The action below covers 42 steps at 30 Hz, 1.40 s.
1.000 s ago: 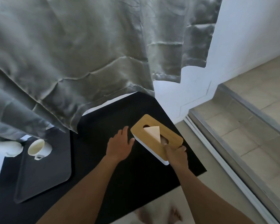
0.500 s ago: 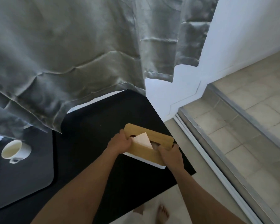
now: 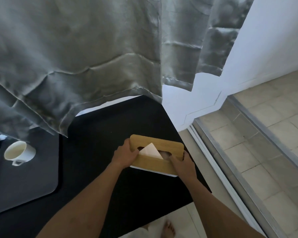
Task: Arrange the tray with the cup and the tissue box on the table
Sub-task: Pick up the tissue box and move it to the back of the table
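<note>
Since a second ago my left hand (image 3: 126, 156) has closed onto the tissue box (image 3: 156, 154), which has turned square to me. Both grips now clasp the box ends, right hand (image 3: 182, 164) at the near right corner. I judge this the box-placing step; next it needs sliding left toward the tray (image 3: 24, 182), well left of my grips. One box, one tray, one cup (image 3: 19, 152) on the dark surface (image 3: 96, 134).

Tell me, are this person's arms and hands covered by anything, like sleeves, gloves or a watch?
No. Both forearms are bare as far as the view shows, with no sleeves in sight. The left hand and right hand wear no gloves, and no watch or bracelet shows.
</note>
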Each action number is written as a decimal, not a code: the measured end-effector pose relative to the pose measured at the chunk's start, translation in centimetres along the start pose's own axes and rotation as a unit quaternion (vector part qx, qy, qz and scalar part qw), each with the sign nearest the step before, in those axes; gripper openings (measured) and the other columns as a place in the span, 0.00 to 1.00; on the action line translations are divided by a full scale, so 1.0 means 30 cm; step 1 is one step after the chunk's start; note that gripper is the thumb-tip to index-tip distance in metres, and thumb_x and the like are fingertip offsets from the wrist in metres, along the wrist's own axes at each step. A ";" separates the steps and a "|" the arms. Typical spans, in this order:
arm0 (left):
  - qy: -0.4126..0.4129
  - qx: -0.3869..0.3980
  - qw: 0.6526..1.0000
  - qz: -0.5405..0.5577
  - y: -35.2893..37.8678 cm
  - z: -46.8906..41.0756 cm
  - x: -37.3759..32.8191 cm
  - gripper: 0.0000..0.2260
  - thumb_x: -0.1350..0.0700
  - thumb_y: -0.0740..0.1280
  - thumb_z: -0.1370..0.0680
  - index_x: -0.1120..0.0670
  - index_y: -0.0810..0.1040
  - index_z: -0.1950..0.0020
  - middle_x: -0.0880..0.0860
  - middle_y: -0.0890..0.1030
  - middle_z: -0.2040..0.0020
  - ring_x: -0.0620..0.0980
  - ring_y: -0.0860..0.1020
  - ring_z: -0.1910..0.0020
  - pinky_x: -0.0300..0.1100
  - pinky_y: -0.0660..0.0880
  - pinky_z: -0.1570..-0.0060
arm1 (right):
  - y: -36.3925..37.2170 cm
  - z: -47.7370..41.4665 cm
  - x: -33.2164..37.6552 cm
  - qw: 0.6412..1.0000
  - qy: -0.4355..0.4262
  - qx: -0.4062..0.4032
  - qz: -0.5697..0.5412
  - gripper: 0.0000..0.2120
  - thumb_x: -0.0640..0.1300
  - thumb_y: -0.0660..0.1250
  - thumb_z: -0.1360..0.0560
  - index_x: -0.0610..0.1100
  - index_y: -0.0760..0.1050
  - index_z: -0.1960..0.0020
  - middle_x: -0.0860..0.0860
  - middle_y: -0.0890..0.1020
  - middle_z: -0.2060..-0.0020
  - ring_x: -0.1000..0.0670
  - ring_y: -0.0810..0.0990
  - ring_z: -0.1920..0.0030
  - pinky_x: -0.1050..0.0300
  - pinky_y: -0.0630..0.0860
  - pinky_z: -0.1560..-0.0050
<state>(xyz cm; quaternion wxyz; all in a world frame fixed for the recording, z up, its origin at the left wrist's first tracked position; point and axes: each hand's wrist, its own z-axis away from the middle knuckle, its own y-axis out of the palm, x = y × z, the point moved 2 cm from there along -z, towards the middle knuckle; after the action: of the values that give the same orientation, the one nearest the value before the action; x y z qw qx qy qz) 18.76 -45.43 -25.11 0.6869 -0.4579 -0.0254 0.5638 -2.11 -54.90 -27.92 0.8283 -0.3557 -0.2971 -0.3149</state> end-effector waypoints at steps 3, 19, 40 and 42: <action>0.002 -0.030 0.999 0.017 -0.016 0.001 -0.003 0.32 0.48 0.65 0.22 0.47 0.51 0.23 0.57 0.70 0.31 0.59 0.73 0.37 0.57 0.72 0.39 | -0.015 -0.014 0.051 1.000 -0.024 0.005 0.001 0.37 0.58 0.67 0.27 0.47 0.58 0.24 0.46 0.73 0.36 0.44 0.73 0.37 0.47 0.69 0.39; -0.054 -0.171 0.975 0.130 -0.288 -0.059 0.194 0.34 0.47 0.65 0.22 0.48 0.52 0.22 0.56 0.75 0.37 0.52 0.77 0.51 0.51 0.77 0.47 | 0.289 -0.164 0.397 0.991 -0.066 0.104 0.059 0.33 0.53 0.66 0.24 0.49 0.56 0.24 0.45 0.71 0.36 0.45 0.72 0.44 0.37 0.76 0.39; -0.106 -0.206 0.969 0.085 -0.554 -0.427 0.355 0.31 0.42 0.60 0.23 0.49 0.54 0.24 0.59 0.76 0.37 0.61 0.75 0.40 0.54 0.73 0.42 | 0.619 -0.457 0.705 0.980 -0.079 0.126 0.130 0.33 0.55 0.66 0.24 0.50 0.57 0.24 0.48 0.70 0.40 0.46 0.73 0.48 0.42 0.82 0.51; -0.105 -0.206 0.970 0.078 -0.567 -0.450 0.356 0.30 0.42 0.60 0.23 0.50 0.55 0.24 0.59 0.75 0.35 0.61 0.74 0.38 0.54 0.71 0.41 | 0.632 -0.479 0.723 0.982 -0.069 0.124 0.122 0.32 0.55 0.66 0.25 0.50 0.59 0.25 0.47 0.71 0.39 0.45 0.74 0.47 0.41 0.83 0.52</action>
<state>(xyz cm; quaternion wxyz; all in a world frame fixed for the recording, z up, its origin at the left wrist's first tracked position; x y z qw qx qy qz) 42.86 -44.09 -26.88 0.5250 -0.5285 -0.1776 0.6430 29.21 -62.38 -28.21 0.8756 -0.3049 -0.3446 -0.1471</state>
